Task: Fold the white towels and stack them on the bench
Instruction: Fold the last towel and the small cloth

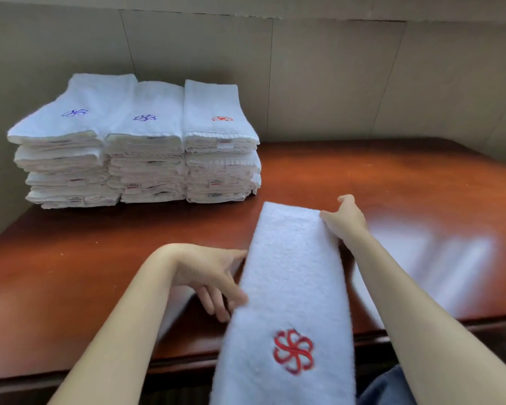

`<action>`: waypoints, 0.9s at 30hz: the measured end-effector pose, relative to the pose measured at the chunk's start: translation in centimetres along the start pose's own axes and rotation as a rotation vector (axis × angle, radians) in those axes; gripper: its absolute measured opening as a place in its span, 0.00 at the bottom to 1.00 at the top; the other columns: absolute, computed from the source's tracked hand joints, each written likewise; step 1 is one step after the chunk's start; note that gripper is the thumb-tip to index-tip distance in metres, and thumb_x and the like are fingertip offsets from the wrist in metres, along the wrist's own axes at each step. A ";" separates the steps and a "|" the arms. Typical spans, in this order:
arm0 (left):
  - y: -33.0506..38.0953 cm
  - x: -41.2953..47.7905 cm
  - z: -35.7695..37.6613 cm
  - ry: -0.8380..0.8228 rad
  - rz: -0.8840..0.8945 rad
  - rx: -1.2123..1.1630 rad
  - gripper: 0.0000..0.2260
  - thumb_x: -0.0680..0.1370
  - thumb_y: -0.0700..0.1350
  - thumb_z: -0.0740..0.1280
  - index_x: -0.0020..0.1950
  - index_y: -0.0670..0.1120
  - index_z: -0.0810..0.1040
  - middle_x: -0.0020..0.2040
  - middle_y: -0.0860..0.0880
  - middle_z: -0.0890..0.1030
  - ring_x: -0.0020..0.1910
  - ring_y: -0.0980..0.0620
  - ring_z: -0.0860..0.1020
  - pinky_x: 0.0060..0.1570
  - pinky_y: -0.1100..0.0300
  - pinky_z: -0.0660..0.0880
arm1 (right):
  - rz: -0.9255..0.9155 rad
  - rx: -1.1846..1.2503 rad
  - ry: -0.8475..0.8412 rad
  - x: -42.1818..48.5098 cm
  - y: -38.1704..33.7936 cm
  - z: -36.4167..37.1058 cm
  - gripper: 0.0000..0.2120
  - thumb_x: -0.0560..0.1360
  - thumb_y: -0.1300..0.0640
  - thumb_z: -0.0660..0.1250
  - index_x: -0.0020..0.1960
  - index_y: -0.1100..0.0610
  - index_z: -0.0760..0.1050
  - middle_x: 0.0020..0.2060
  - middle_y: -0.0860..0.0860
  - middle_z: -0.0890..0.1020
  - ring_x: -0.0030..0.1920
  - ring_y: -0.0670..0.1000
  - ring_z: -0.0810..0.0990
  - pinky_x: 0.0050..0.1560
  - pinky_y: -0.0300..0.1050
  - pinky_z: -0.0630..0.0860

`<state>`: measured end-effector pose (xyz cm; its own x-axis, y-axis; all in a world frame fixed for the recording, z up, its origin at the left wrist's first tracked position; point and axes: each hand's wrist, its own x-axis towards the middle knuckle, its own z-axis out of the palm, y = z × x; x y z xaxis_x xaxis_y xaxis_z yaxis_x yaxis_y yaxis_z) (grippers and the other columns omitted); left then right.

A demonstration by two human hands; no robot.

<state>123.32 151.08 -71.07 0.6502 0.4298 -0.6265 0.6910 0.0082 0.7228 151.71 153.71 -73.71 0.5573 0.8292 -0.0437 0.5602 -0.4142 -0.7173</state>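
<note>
Wall (333, 83): grey-beige panels with thin seams, rising right behind where I work
My trousers (392, 387): blue fabric showing at the lower right, beneath my forearm

Bare forearms, blue denim trousers (392, 387)

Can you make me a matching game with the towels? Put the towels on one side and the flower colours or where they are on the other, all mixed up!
Things:
1. left stack
2. right stack
3. long towel
4. right hand

Matches:
A. holds the far corner of the long towel
B. top towel has a blue flower
C. lies on the bench in front, its end hanging over the near edge
D. top towel has a red flower, back by the wall

Pairs: 1-B, 2-D, 3-C, 4-A
</note>
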 end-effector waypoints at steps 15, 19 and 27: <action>3.6 6.0 1.9 0.653 0.176 -0.687 0.23 0.74 0.40 0.72 0.66 0.36 0.70 0.52 0.43 0.80 0.41 0.50 0.81 0.41 0.58 0.78 | 0.111 0.179 -0.412 -2.9 0.8 -2.6 0.16 0.69 0.52 0.75 0.47 0.60 0.73 0.34 0.51 0.76 0.30 0.48 0.74 0.33 0.39 0.71; 4.2 5.2 1.7 0.577 0.288 -0.928 0.06 0.73 0.37 0.67 0.48 0.38 0.80 0.41 0.42 0.83 0.36 0.47 0.82 0.40 0.57 0.79 | 0.173 0.728 -0.593 -4.0 0.1 -3.6 0.17 0.65 0.61 0.74 0.51 0.67 0.78 0.33 0.53 0.83 0.31 0.50 0.82 0.30 0.37 0.75; 6.1 0.4 0.2 0.759 0.741 -0.708 0.07 0.79 0.41 0.65 0.55 0.47 0.78 0.48 0.50 0.85 0.47 0.52 0.83 0.44 0.61 0.79 | -0.381 0.965 -0.619 -6.6 -4.1 -5.3 0.15 0.77 0.62 0.64 0.63 0.60 0.72 0.53 0.58 0.82 0.48 0.56 0.83 0.43 0.47 0.80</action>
<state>127.89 151.10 -66.98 0.3016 0.9423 0.1455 -0.2290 -0.0765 0.9704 148.92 147.95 -66.78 -0.0795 0.9859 0.1472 -0.2106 0.1277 -0.9692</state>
